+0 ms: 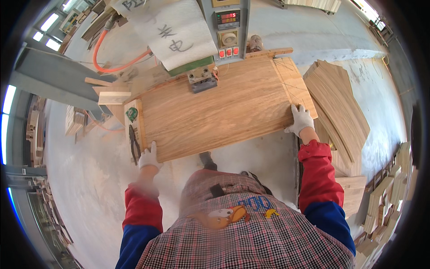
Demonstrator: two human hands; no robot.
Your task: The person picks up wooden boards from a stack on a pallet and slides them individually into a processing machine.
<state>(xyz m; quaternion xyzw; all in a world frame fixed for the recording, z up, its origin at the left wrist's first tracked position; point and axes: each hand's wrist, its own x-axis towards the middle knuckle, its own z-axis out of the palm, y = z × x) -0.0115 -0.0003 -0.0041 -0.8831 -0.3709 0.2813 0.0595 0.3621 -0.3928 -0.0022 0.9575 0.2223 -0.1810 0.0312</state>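
A wide wooden panel lies before me. My left hand, in a pale glove, touches its near left corner, with the index finger stretched forward. At the near right edge rests my right hand, also gloved, thumb and fingers spread over the panel; whether fingers grip beneath is hidden. The dark block of a machine head stands over the far edge of the panel. Left of the panel, a pair of dark-handled pliers and a green tape measure lie on a narrow wooden ledge.
Behind the panel stands a grey control box with lit displays and red switches. An orange hose curves at the far left. Curved wooden sheets are stacked at the right, near a pale wooden board. A wood offcut sits beyond the ledge.
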